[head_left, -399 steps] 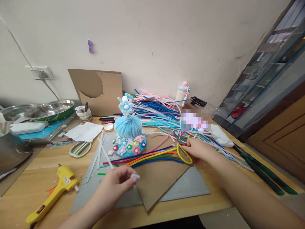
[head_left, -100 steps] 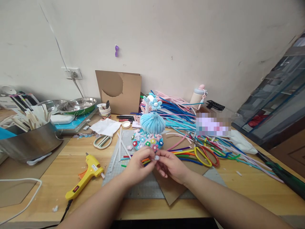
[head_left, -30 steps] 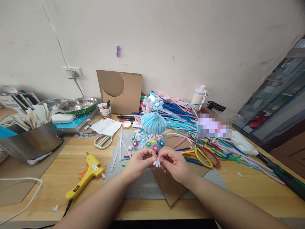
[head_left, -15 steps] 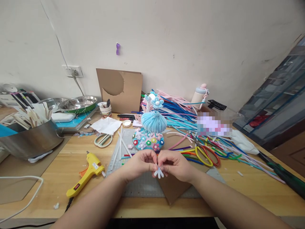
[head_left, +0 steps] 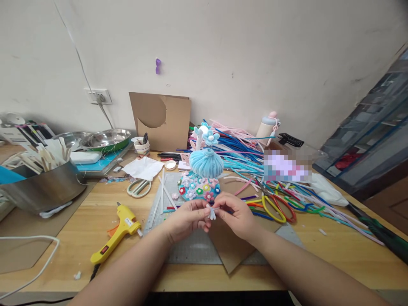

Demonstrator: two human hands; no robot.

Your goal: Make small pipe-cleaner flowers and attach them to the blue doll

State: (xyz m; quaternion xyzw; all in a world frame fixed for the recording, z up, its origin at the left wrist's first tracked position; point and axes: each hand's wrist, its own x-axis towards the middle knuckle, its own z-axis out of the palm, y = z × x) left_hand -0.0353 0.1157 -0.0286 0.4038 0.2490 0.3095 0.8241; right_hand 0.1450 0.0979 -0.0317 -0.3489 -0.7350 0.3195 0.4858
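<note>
With left hand [head_left: 191,216] and right hand [head_left: 235,216], pinching one small pale petal piece [head_left: 212,213] from either side, thumb against finger, closed no further than so slight a thing allows. Holding it raised over a brown cardboard sheet [head_left: 234,248], near the middle of the bench's [head_left: 331,263] near edge, with lobes fanned toward that edge. Using fingertips rather than palms, probably because too small and soft for a fuller grip, and perhaps to leave the lobes in plain view. Cannot make out the exact contact under each fingertip. Working above cardboard and a grey cutting mat [head_left: 188,250], most likely to spare the wood beneath. See the blue fuzzy model [head_left: 207,163] upright just beyond both hands, presumably set back to leave room for fingers. Note the yellow glue gun [head_left: 123,231] lying left of the mat, with nozzle toward the far edge, apparently to point its tip away from both hands. Find loose fuzzy stems [head_left: 231,144] massed along the far edge, likely pushed there to free the front for close handling.
</note>
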